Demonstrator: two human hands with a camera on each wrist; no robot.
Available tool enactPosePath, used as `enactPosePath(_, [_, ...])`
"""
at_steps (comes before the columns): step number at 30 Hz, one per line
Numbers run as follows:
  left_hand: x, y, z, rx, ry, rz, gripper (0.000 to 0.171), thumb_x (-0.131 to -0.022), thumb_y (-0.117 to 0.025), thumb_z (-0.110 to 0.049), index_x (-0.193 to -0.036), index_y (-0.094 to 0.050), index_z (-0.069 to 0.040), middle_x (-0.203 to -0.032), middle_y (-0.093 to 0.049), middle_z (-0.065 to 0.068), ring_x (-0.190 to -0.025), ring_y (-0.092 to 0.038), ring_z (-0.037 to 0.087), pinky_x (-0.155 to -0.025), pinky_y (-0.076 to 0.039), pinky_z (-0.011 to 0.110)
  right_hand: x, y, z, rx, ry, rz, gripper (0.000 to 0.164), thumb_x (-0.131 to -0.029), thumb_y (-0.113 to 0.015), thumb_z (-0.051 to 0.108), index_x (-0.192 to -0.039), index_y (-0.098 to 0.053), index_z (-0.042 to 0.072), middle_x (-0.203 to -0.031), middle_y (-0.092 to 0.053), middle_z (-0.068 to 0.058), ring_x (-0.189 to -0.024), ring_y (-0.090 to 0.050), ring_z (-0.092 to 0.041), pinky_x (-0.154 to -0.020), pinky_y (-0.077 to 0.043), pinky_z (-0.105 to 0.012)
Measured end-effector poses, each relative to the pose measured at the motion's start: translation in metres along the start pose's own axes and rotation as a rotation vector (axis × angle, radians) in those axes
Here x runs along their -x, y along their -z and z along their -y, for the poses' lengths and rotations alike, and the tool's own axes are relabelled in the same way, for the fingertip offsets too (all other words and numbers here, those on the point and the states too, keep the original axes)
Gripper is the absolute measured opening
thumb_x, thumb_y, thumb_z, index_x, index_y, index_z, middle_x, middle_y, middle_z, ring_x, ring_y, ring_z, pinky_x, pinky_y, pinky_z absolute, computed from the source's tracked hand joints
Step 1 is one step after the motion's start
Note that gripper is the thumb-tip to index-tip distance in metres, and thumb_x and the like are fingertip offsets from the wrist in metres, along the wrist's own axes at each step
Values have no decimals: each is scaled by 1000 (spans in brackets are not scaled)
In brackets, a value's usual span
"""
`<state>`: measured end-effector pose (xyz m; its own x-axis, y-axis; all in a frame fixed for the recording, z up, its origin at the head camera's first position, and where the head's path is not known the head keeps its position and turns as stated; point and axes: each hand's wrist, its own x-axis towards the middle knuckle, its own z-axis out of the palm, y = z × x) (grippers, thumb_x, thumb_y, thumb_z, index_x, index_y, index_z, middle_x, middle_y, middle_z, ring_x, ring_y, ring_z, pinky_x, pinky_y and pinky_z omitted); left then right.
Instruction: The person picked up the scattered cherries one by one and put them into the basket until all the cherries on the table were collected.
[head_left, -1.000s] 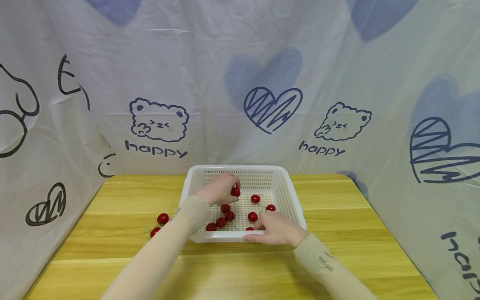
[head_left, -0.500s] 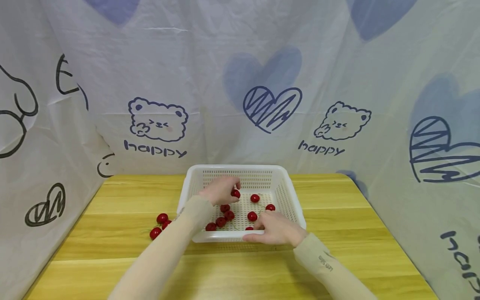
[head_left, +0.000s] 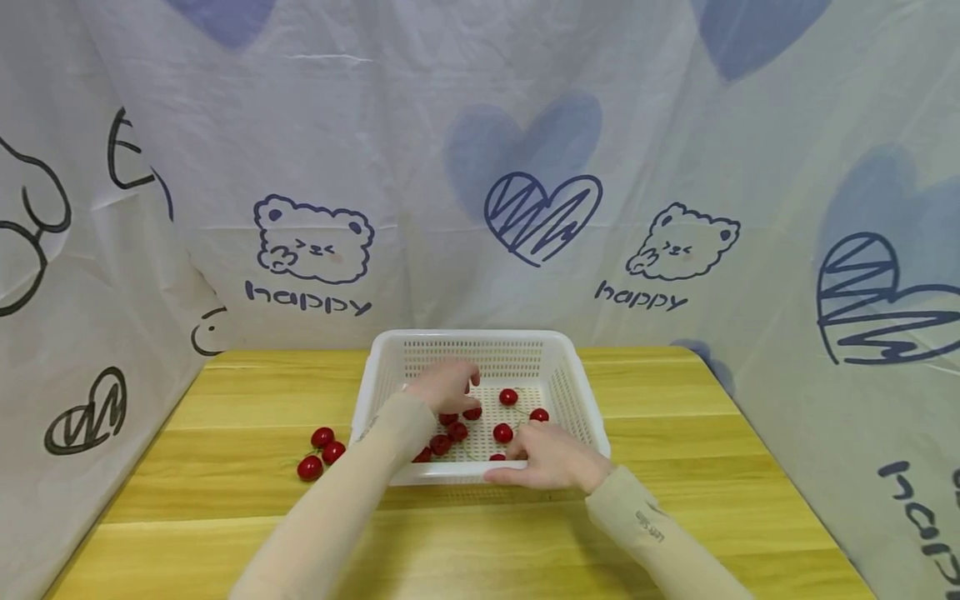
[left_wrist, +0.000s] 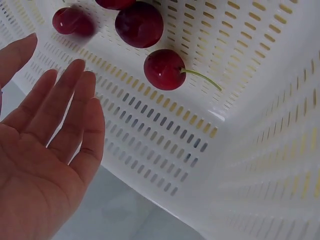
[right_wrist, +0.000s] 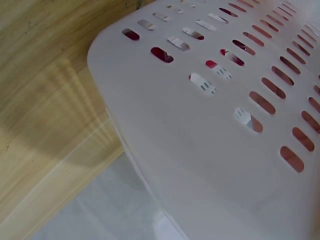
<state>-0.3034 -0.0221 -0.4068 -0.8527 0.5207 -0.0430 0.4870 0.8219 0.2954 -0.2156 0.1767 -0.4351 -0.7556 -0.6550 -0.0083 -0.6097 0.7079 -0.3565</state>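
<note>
A white slotted plastic basket [head_left: 363, 417] stands on the table with several red cherries [head_left: 508, 397] in it. Inside, over its left half, is my left hand [head_left: 444, 386], holding nothing. The left wrist view shows that hand's fingers [left_wrist: 67, 107] relaxed and apart, with a slightly blurred cherry [left_wrist: 70, 21] just beyond the fingertips. Another cherry with a green stem [left_wrist: 165, 70] lies farther right on the basket floor. My right hand [head_left: 555, 458] grips the basket's near rim, thumb outside and fingers inside. From the right wrist, the slotted basket wall [right_wrist: 165, 130] hides most of that hand.
Three cherries [head_left: 322, 454] lie close together on the wooden table [head_left: 675, 467], left of the basket. A white printed cloth [head_left: 427, 250] hangs behind and along both sides of the table.
My left hand's fingers have let go of a cherry, which is now lower in the basket; the hand has dropped slightly. My right hand keeps its grip on the rim.
</note>
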Motion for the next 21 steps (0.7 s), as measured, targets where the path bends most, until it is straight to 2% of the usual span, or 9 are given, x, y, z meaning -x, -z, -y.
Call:
enactPosePath(4, [1, 0, 0, -9, 19, 12, 31, -84, -70, -26, -109, -63, -10, -89, -60, 0, -79, -55, 16, -74, -49, 33, 0, 0, 0, -7, -2, -1, 60, -80, -46, 75, -49, -42, 24, -45, -24, 13, -40, -20, 3, -39, -20, -19])
enactPosePath(11, [7, 9, 0, -43, -15, -34, 28, -86, -68, -23, -109, -63, -8, -98, -66, 5, -82, -58, 16, -77, -49, 34, 0, 0, 0, 5, -7, -12, 61, -80, -46, 76, -49, -38, 24, -45, -22, 13, -41, -18, 2, -40, -19, -19])
enactPosePath(17, [13, 18, 1, -15, 3, -58, 28, -88, -65, -23, -112, -62, -8, -102, -65, 6, -87, -58, 18, -80, -49, 36, 0, -1, -1, -2, 5, -8, 59, -81, -47, 74, -49, -39, 25, -45, -23, 14, -40, -19, 3, -39, -19, -19])
enactPosePath(21, [19, 26, 5, -29, 10, -82, 30, -89, -63, -25, -114, -61, -9, -103, -64, 5, -92, -59, 19, -82, -49, 36, -1, -2, 0, 4, 5, -12, 59, -80, -47, 74, -49, -40, 25, -45, -23, 14, -40, -19, 3, -40, -19, -19])
